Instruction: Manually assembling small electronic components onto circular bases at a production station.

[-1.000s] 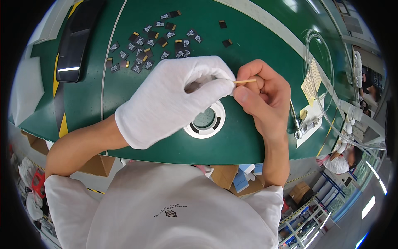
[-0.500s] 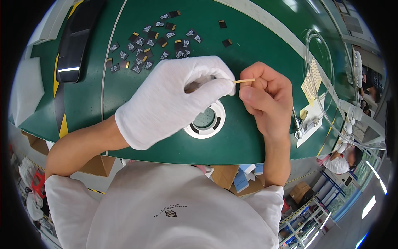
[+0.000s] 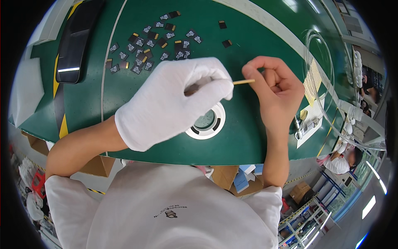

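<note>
My left hand (image 3: 178, 99), in a white glove, is closed in a pinch over the table. A thin pale-yellow stick (image 3: 243, 82) pokes out to the right from between its thumb and forefinger. Close to the stick's free end is my bare right hand (image 3: 277, 87), thumb and forefinger tips pressed together and the other fingers curled. Whether something small is in that pinch, or whether it touches the stick, I cannot tell. Partly under the gloved hand lies a white ring (image 3: 216, 126) with dark segments. Many small black memory cards (image 3: 150, 43) are scattered beyond the left hand.
A dark phone (image 3: 76, 45) lies at the left of the green table (image 3: 224, 151). White foam blocks (image 3: 29, 89) stand at its left edge. On the right are clear coiled tubing (image 3: 309, 54), a metal-tipped tool (image 3: 296, 120) and a white card (image 3: 309, 129). Boxes (image 3: 240, 180) sit below the front edge.
My right hand has shifted slightly right, and its thumb has moved up from beneath the stick to meet the forefinger. The left hand keeps the stick, almost in place.
</note>
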### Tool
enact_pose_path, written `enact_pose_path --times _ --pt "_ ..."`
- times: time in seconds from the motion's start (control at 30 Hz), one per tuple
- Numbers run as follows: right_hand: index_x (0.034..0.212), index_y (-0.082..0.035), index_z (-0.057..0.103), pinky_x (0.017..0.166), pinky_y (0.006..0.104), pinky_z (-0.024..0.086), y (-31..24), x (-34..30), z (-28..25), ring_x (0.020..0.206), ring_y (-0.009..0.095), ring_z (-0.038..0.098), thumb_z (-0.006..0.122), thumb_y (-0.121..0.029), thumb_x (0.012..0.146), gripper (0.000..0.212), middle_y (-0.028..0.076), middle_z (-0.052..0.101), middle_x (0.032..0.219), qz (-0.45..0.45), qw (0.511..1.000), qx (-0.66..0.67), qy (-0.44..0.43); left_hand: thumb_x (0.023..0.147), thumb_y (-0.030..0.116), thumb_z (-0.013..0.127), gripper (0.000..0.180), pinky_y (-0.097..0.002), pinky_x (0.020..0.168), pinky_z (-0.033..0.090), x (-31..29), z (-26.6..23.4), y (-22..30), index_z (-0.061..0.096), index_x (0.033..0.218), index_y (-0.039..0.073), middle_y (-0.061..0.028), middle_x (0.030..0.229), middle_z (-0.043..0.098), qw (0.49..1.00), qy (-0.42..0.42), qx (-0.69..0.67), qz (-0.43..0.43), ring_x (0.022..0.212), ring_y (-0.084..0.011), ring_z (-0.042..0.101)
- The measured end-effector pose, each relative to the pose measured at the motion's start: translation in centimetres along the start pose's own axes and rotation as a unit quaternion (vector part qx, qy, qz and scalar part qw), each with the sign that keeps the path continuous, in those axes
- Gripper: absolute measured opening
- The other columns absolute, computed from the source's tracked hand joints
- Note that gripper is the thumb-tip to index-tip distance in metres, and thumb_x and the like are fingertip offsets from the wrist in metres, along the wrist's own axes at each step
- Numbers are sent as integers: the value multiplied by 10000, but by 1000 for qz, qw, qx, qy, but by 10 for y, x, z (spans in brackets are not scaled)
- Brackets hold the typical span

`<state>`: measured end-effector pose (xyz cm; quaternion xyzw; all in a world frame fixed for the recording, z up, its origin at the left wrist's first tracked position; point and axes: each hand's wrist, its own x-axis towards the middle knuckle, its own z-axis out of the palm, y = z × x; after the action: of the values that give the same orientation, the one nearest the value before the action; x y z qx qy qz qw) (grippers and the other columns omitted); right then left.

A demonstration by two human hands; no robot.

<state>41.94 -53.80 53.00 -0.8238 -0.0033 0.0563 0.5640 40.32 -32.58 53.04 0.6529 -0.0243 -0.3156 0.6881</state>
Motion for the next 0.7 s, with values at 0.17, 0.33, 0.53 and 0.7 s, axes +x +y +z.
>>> enact_pose_path --times 0.17,0.33,0.53,0.7 --pt "990 -29 768 528 211 181 16 13 11 556 8 247 736 -19 871 124 -104 290 605 -66 983 -142 91 980 166 597 186 -224 672 478 -1 2 10 663 961 -7 -12 814 654 998 -38 20 -42 734 -42 584" --pt "1019 -44 772 521 217 198 21 15 11 558 14 257 723 -32 885 143 -91 271 584 -103 969 -201 100 967 171 613 188 -226 662 476 1 1 8 676 969 -6 -15 795 657 998 -47 36 -26 721 -41 583" --pt "975 -38 766 513 217 197 17 13 9 549 17 249 758 -65 868 110 -89 279 579 -91 967 -219 95 957 151 622 148 -254 603 476 0 1 3 669 959 11 -49 744 659 990 -79 115 6 667 -78 616" --pt "916 -6 702 510 225 168 13 15 9 552 8 232 772 -92 870 119 -94 294 567 -54 975 -197 81 911 101 654 31 -316 532 479 -5 4 -14 658 921 72 -73 767 675 939 -60 276 197 593 -226 643"
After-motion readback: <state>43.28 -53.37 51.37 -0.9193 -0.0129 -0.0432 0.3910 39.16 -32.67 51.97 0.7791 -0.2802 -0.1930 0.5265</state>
